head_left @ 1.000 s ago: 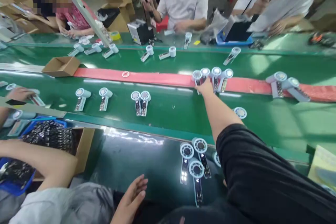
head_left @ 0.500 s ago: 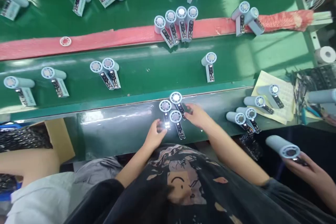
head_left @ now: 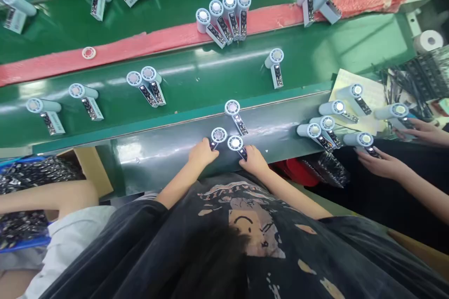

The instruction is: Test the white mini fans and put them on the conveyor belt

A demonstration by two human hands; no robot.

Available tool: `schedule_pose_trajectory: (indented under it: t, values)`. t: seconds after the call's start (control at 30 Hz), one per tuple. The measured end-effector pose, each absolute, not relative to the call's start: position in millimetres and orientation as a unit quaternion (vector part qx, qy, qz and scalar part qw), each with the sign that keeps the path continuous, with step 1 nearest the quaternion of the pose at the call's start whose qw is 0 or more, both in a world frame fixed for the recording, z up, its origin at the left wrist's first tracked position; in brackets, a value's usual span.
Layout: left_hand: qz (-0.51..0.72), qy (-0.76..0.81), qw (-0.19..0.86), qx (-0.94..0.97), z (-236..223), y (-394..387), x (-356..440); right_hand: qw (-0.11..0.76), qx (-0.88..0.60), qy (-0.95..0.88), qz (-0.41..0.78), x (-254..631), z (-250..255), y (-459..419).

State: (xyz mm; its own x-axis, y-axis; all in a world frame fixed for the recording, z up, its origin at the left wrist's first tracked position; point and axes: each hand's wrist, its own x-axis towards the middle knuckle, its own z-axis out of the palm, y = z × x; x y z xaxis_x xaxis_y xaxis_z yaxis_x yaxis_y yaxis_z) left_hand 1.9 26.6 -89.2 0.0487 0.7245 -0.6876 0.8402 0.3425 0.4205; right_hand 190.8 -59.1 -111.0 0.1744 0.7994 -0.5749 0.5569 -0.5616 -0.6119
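Observation:
My left hand (head_left: 203, 153) is closed around the handle of a pale blue handheld fan-like unit (head_left: 219, 135), whose round ringed head faces up. My right hand (head_left: 254, 160) grips the handle of a second such unit (head_left: 235, 143), with its dark circuit board partly covered by my fingers. The two heads sit close together, low over the grey bench edge (head_left: 175, 149). Just beyond them a third unit (head_left: 232, 108) lies on the bench, its handle with exposed circuit board pointing toward me and to the right.
On the green belt (head_left: 210, 84) lie several similar units, including a cluster (head_left: 229, 16) on the red strip (head_left: 277, 17). To the right, a co-worker's hands (head_left: 386, 164) hold units near others on paper (head_left: 338, 85). At left are another person's arm and a box (head_left: 91, 173).
Both my hands have closed on handles, drawing two units toward me and apart from the third. Belt units at left shifted right in view. A co-worker's second hand is now visible.

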Motion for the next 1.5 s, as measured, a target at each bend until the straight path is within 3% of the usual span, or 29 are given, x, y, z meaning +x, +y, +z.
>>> schedule_pose_trajectory:
  t: [0.2, 0.33, 0.5, 0.87, 1.5]
  values:
    - [0.022, 0.651, 0.588, 0.479, -85, -1, -16, 0.222, -0.707, -0.346, 0.575, 185, -91, -61]
    - [0.17, 0.6, 0.666, 0.41, -52, -17, -22, 0.334, -0.641, -0.325, 0.609, 176, -53, -59]
    - [0.393, 0.415, 0.772, 0.278, 1, -25, -26, 0.502, -0.48, -0.318, 0.645, 160, -5, -49]
    - [0.461, 0.324, 0.75, 0.345, 29, -29, -37, 0.5, -0.377, -0.386, 0.677, 143, 44, -35]
    - [0.429, 0.287, 0.745, 0.422, 27, -17, -33, 0.516, -0.406, -0.333, 0.677, 143, 46, -40]
